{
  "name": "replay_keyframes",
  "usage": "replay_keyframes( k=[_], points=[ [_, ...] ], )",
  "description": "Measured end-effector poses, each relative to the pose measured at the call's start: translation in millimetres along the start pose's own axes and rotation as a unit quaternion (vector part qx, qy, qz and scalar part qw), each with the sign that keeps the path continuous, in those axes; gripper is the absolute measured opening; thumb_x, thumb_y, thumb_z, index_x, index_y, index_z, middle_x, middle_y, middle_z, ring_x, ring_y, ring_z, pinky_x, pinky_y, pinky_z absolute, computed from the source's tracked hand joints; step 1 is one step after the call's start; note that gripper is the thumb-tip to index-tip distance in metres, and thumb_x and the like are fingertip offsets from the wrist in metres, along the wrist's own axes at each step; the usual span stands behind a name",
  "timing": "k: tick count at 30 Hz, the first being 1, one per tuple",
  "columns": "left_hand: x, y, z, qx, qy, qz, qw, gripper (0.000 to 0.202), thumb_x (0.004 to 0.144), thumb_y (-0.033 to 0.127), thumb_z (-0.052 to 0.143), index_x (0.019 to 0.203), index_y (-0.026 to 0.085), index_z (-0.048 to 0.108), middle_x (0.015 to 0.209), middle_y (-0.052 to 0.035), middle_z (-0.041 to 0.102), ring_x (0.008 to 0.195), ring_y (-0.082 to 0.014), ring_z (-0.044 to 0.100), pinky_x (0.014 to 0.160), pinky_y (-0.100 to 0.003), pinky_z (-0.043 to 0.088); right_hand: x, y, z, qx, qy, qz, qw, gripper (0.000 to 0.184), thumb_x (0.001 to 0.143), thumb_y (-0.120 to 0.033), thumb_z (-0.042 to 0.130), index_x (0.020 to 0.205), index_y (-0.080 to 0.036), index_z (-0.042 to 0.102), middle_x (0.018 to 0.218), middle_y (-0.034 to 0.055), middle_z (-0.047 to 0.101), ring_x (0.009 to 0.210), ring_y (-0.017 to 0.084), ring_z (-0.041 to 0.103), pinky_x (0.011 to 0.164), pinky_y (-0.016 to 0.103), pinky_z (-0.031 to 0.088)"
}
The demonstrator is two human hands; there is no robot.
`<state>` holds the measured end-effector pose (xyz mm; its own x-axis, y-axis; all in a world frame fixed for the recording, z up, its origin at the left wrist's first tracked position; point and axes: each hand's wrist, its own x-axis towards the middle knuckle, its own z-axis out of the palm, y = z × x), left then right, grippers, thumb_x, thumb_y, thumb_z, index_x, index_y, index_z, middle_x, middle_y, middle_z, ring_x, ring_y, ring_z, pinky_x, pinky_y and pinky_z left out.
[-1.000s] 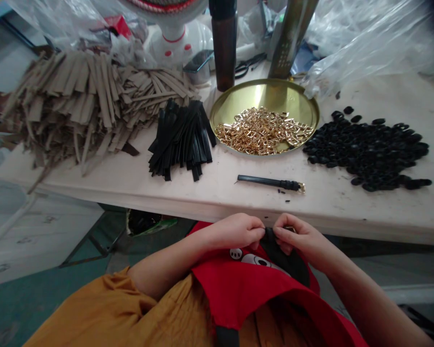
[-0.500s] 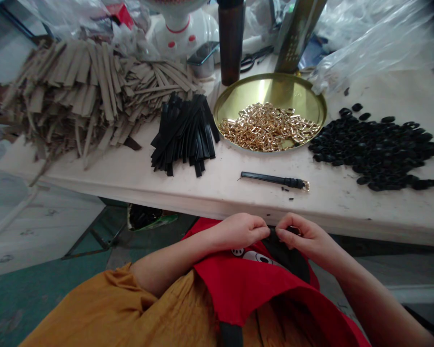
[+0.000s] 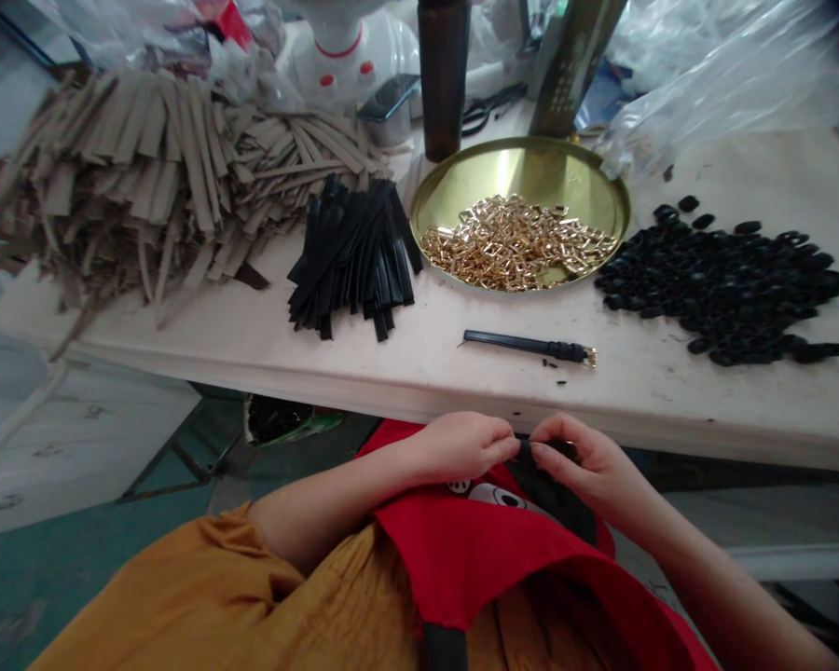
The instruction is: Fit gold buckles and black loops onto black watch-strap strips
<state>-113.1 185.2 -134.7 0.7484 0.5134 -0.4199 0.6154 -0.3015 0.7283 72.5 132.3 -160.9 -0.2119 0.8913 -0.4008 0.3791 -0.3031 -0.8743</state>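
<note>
Close together over my lap, at the table's front edge, my left hand point(image 3: 472, 444) and my right hand point(image 3: 579, 457) pinch a short black strap point(image 3: 525, 449) between them. Most of the strap is hidden by my fingers. A glint of gold metal point(image 3: 569, 448) shows inside the curl of my right hand; its kind cannot be made out. Just beyond my hands lies a black strap with gold buckle pieces point(image 3: 531, 346) at its right end. Past it sits a round gold tray point(image 3: 493, 168) with a heap of small gold buckles point(image 3: 514, 244).
Black strips point(image 3: 356, 256) lie left of the tray, beside a large pile of grey-brown strips point(image 3: 130, 177). A heap of small black loops point(image 3: 727, 289) spreads at the right. Behind stand a dark bottle point(image 3: 445, 84), scissors point(image 3: 486, 114) and clear plastic bags point(image 3: 734, 75).
My right hand's fingers have shifted slightly and spread a little, so more of the black strap shows between my hands. The objects on the table have not been moved.
</note>
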Motion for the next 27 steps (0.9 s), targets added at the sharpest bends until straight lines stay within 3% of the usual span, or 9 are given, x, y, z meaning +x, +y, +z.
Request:
replay_keyframes(
  k=[4,8,12,15,20,24,27],
  points=[
    [0,-3,-3.6,-0.086,-0.045,0.013,0.995,0.019,0.082,0.029,0.043,0.078,0.014,0.055,0.071,0.0003,0.058,0.062,-0.0101,0.05,0.053,-0.019,0.033,0,2,7,0.056,0.015,0.023,0.998,0.023,0.078,-0.043,0.052,0.075,-0.02,0.051,0.058,-0.0025,0.051,0.051,0.011,0.046,0.047,0.023,0.037],
    [1,-8,4.4,-0.191,-0.029,-0.018,0.981,0.023,0.08,0.036,0.047,0.078,0.015,0.053,0.068,0.0021,0.055,0.061,-0.0097,0.049,0.052,-0.019,0.034,1,3,10,0.041,0.058,0.018,0.997,0.023,0.079,-0.043,0.051,0.075,-0.021,0.05,0.057,-0.0024,0.051,0.05,0.012,0.047,0.046,0.023,0.038],
    [5,-9,11.8,-0.142,0.01,-0.043,0.989,0.027,0.078,0.04,0.049,0.074,0.014,0.055,0.069,0.0008,0.057,0.062,-0.0109,0.049,0.052,-0.02,0.033,4,5,13,-0.04,0.097,-0.01,0.994,0.021,0.079,-0.041,0.05,0.074,-0.021,0.052,0.064,0.0012,0.054,0.056,0.015,0.05,0.049,0.025,0.04],
    [6,-9,10.5,-0.113,-0.001,-0.049,0.992,0.027,0.078,0.04,0.049,0.075,0.014,0.057,0.071,-0.0002,0.059,0.062,-0.0113,0.05,0.052,-0.02,0.033,6,7,12,-0.032,0.07,0.005,0.997,0.022,0.079,-0.042,0.049,0.077,-0.02,0.051,0.063,-0.0001,0.054,0.055,0.014,0.051,0.05,0.026,0.041],
    [1,-8,0.2,-0.151,-0.049,-0.009,0.987,0.023,0.082,0.032,0.045,0.082,0.013,0.057,0.073,0.0012,0.057,0.065,-0.01,0.05,0.055,-0.019,0.034,1,3,2,0.013,-0.022,0.006,1.0,0.026,0.084,-0.04,0.042,0.101,-0.021,0.047,0.066,-0.0014,0.054,0.056,0.014,0.052,0.053,0.025,0.044],
    [0,-6,-2.0,-0.162,-0.048,-0.022,0.985,0.022,0.083,0.028,0.042,0.078,0.013,0.058,0.066,0.0032,0.051,0.062,-0.0085,0.046,0.055,-0.018,0.033,-3,2,1,-0.021,-0.018,-0.044,0.999,0.023,0.084,-0.033,0.042,0.103,-0.021,0.047,0.088,0.0053,0.058,0.071,0.016,0.057,0.062,0.028,0.048],
    [1,-5,-0.3,-0.157,-0.047,-0.031,0.986,0.024,0.083,0.028,0.042,0.077,0.013,0.059,0.063,0.004,0.049,0.059,-0.008,0.044,0.054,-0.018,0.032,-4,3,2,-0.054,-0.019,-0.079,0.995,0.022,0.084,-0.029,0.042,0.104,-0.021,0.047,0.092,0.0065,0.059,0.083,0.019,0.057,0.074,0.032,0.047]
  ],
)
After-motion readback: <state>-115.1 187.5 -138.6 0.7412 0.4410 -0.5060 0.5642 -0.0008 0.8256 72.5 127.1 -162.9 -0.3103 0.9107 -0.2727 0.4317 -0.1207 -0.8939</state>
